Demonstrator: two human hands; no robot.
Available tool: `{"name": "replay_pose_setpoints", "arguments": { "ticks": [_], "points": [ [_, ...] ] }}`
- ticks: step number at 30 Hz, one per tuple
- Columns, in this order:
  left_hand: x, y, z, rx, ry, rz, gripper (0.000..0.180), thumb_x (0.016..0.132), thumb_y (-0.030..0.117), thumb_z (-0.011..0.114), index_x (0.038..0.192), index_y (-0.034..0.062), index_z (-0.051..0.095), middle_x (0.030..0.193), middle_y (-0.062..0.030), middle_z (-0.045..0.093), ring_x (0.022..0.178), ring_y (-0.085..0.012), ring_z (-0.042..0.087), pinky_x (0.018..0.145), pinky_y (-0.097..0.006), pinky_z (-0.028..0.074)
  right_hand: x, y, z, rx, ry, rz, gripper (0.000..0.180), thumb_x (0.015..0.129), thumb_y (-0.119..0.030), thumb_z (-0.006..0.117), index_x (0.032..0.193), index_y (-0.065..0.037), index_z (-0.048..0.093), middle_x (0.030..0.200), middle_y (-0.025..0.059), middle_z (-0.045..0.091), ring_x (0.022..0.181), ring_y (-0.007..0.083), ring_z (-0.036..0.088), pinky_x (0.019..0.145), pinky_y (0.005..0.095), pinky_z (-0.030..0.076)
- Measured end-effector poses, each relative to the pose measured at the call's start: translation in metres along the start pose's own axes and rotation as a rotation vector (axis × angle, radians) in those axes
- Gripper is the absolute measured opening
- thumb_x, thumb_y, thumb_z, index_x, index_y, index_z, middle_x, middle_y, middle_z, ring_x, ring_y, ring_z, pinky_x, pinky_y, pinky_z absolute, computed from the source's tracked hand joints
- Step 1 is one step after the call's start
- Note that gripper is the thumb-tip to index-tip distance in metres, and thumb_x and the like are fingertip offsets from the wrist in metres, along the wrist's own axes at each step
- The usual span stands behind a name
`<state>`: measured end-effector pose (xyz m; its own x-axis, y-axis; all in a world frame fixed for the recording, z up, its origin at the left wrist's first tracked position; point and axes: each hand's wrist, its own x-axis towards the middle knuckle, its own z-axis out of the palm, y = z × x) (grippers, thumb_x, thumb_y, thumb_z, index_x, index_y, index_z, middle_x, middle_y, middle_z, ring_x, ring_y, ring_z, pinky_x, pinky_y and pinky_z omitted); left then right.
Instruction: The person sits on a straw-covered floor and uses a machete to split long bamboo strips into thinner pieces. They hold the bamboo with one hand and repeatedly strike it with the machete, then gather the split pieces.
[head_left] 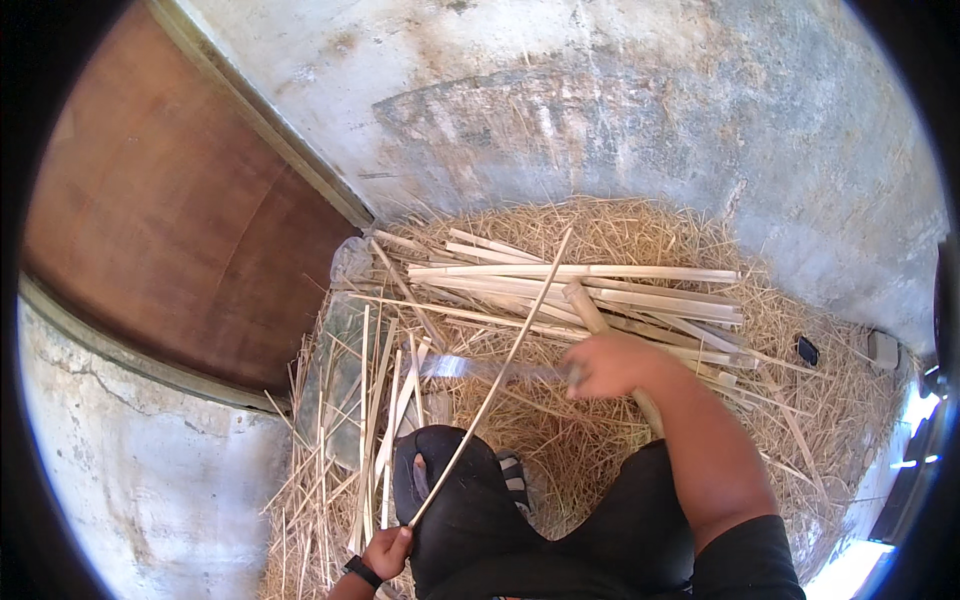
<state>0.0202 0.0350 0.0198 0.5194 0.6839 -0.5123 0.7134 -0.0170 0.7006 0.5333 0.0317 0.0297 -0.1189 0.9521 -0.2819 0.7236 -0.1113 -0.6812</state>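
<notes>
My left hand grips the near end of a long thin bamboo strip that slants up and to the right over my knee. My right hand is closed on the handle of a long knife, whose blurred blade lies across the strip and points left. My black-clad knee sits under the strip.
A pile of split bamboo slats lies on straw shavings ahead. More thin strips lie at the left. A brown door stands at the left, a grey plastered wall behind. Small dark object at the right.
</notes>
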Motion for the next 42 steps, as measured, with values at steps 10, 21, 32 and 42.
{"name": "replay_pose_setpoints", "arguments": {
  "ticks": [10,21,32,42],
  "points": [
    [0.001,-0.006,-0.003,0.015,-0.02,-0.046,0.057,0.104,0.045,0.036,0.07,0.0038,0.053,0.06,-0.0026,0.05,0.056,-0.0124,0.045,0.054,-0.03,0.038,-0.002,-0.031,0.013,-0.093,-0.184,-0.101,0.044,0.08,-0.034,0.075,0.11,-0.003,0.065,0.095,0.0179,0.069,0.09,0.032,0.067,0.079,0.0436,0.052],
    [0.0,0.0,0.001,0.0,0.033,-0.04,0.056,0.104,0.045,0.038,0.069,0.0035,0.051,0.058,-0.0013,0.049,0.054,-0.0125,0.044,0.052,-0.031,0.038,-0.005,0.011,-0.008,0.011,0.18,0.119,0.038,0.08,-0.033,0.074,0.104,-0.005,0.065,0.092,0.0175,0.068,0.09,0.0341,0.066,0.078,0.045,0.051],
    [-0.001,0.004,0.003,0.021,0.045,-0.037,0.056,0.104,0.046,0.036,0.071,0.0038,0.051,0.058,-0.0015,0.048,0.053,-0.013,0.044,0.052,-0.031,0.037,0.0,0.028,-0.02,0.04,0.348,0.323,0.037,0.08,-0.034,0.074,0.098,-0.004,0.065,0.09,0.0156,0.069,0.086,0.0341,0.066,0.074,0.0432,0.051],
    [-0.001,-0.004,0.006,-0.046,0.061,-0.015,0.055,0.104,0.044,0.04,0.068,0.0039,0.05,0.056,0.0002,0.047,0.051,-0.0103,0.043,0.049,-0.029,0.035,-0.002,-0.021,0.002,-0.075,-0.104,-0.011,0.036,0.08,-0.031,0.073,0.104,-0.005,0.066,0.093,0.0169,0.069,0.087,0.0328,0.068,0.077,0.0439,0.052]
  ]
}}
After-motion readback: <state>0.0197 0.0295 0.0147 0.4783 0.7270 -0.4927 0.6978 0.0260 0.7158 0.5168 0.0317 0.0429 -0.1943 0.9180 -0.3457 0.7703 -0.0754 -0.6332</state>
